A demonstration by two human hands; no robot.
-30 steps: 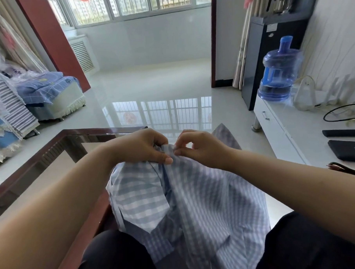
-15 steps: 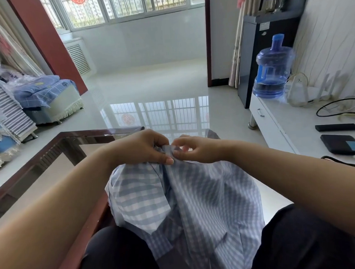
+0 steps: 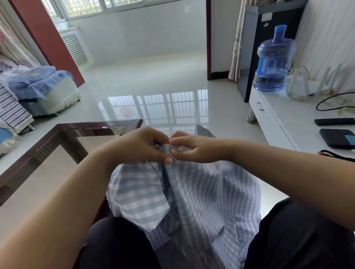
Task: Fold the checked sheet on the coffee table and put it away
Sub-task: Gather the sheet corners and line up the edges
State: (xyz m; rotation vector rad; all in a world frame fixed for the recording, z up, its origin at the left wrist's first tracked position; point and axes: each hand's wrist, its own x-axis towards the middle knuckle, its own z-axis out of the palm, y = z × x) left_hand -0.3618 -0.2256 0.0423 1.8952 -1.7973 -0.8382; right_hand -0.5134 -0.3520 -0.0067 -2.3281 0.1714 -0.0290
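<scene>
presently: one blue-and-white checked cotton sheet [image 3: 195,196], thin, soft and light by the look, limp and apt to slump; best taken at hems or corners. it hangs bunched over the person's lap, beside the glass-topped dark wood coffee table [image 3: 57,139], not on it. left hand [image 3: 140,145] and right hand [image 3: 195,147] touching, fingers curled, each pinching the gathered top edge.
</scene>
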